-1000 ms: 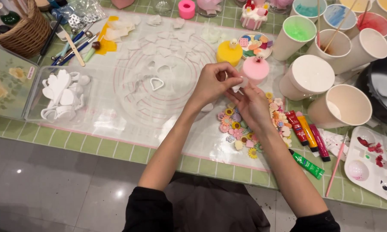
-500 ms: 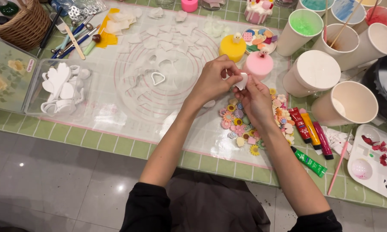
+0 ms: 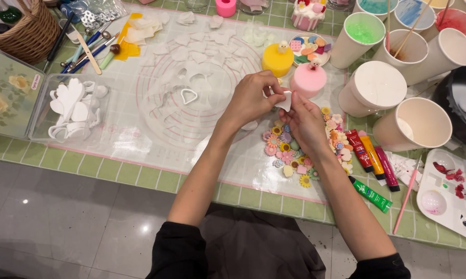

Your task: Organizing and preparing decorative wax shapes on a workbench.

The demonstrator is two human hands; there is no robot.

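My left hand (image 3: 253, 98) and my right hand (image 3: 306, 121) meet above the clear work mat (image 3: 155, 139), both pinching a small white clay piece (image 3: 283, 102) between their fingertips. Just behind the hands stand a pink round cake form (image 3: 309, 80) and a yellow one (image 3: 277, 59), each with a tiny figure on top. Under my right hand lies a scatter of small coloured flower charms (image 3: 290, 155). A white heart-shaped cutter (image 3: 189, 95) rests on the mat to the left of my left hand, among several cut white clay shapes (image 3: 202, 46).
Paper cups of coloured paste (image 3: 414, 121) crowd the right. Paint tubes (image 3: 372, 157), a pink brush (image 3: 406, 199) and a palette (image 3: 450, 194) lie at the near right. A clear box of white cutters (image 3: 72, 108), a wicker basket (image 3: 21, 28) and modelling tools (image 3: 85, 46) sit left.
Both hands have lifted slightly and shifted toward the pink form while working the white clay piece between the fingers. The view has drifted downward a little.
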